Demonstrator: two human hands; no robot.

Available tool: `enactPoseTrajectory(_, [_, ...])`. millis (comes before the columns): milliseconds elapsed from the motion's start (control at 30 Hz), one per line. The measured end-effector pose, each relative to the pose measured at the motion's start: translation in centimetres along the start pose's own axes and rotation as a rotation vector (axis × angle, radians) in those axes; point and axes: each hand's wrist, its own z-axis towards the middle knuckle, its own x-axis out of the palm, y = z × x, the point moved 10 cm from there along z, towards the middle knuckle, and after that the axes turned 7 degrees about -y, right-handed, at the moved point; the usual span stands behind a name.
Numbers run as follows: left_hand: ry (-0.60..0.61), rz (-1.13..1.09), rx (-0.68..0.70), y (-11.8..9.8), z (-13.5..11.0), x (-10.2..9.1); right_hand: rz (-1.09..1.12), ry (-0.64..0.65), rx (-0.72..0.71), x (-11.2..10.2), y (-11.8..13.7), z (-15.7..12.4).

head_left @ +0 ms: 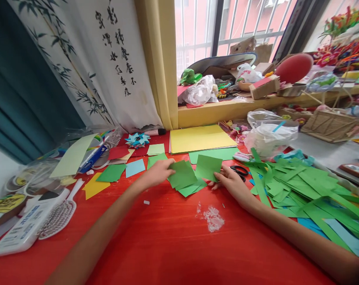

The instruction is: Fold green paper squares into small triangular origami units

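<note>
1. Single green square (208,168): it lies between the two hands, nearer the right. From the right grip it extends forward and to the left. It is near-square, so no clear long axis shows.
2. Right hand (228,180): thumb and fingertips appear closed on the square's near right corner.
3. Green stack (181,174): it lies just left of the single square, fanned, with a lower green piece (194,188) projecting toward the wearer. Whether the square touches the stack cannot be told.
4. Left hand (160,170): fingertips appear pinched on the stack's far left corner; the stack extends to the right of this grip.
5. Beyond the squares: a green sheet (223,153) lies partly under a yellow sheet (200,138).
6. Right side: black-handled scissors (241,171) lie just beyond the right hand; green offcuts (301,182) are heaped farther right.
7. Support: a red tabletop (155,241).
</note>
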Motion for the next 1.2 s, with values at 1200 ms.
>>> enactPoseTrajectory(1200, [-0.214, -0.681, -0.145, -0.4, -0.1, 3.5, 0.26, 0.028, -0.024, 1.4, 1.9, -1.8])
